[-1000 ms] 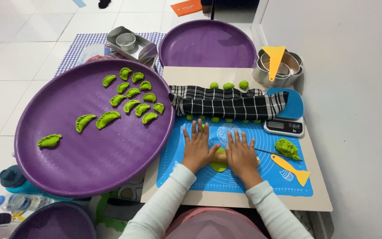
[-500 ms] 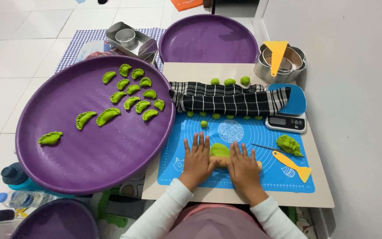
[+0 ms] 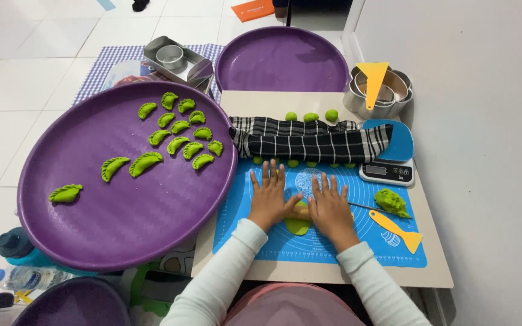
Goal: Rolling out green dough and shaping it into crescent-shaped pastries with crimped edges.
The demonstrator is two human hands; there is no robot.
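At your far left sat the big purple tray (image 3: 122,229), carrying rows of crimped green dumplings (image 3: 179,136) with one stray dumpling (image 3: 65,193) off near its left rim. Next came the blue silicone mat (image 3: 243,223), where your left hand (image 3: 269,196) lay flat, fingers spread and straight, gripping nothing. The flattened green dough piece (image 3: 298,225) lay between your two hands, tucked under the inner edges of both palms, so neither hand was clearly nearer; its long axis I could not tell, most of it being covered. Your right hand (image 3: 330,205) pressed down the same way, fingers fanned, palm on the dough. Beyond your fingertips stretched the checked cloth (image 3: 309,140). Further right lay the green dough lump (image 3: 391,202), the yellow scraper (image 3: 397,230) and the kitchen scale (image 3: 388,172)
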